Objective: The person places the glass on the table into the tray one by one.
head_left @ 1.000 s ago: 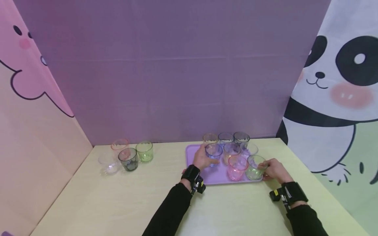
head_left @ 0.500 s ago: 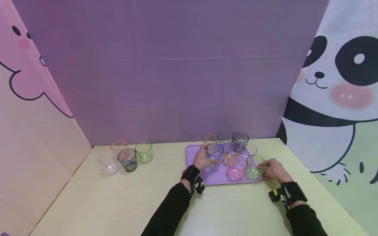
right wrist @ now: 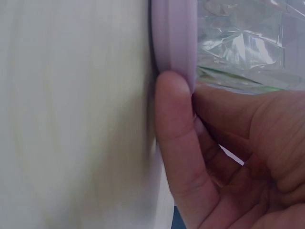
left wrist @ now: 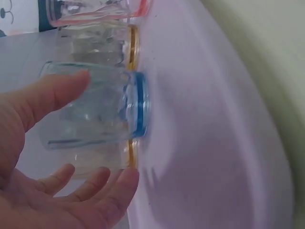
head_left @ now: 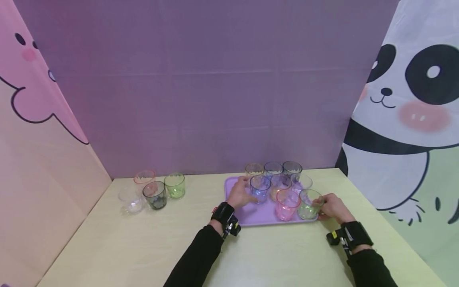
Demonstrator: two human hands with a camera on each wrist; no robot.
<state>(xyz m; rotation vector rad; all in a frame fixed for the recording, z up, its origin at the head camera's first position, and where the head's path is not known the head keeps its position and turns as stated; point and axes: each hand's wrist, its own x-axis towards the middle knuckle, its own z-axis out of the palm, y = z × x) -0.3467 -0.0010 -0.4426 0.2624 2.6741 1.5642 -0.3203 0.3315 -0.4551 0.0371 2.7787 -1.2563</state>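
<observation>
The lilac tray [head_left: 251, 220] lies flat on the worktop [head_left: 287, 259], low-rimmed. The blue glass [head_left: 260, 193] stands upright on its left half, see-through, and I can spot a bolder blue band near the base; the green glass [head_left: 306, 209], pale and upright too, sits in the near right corner.

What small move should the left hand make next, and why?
Probably ease the left hand leftward, clear of the blue glass: that glass stands on the purple tray, the hand's fingers look loosely spread, and four glasses stand off the tray, on the table.
</observation>
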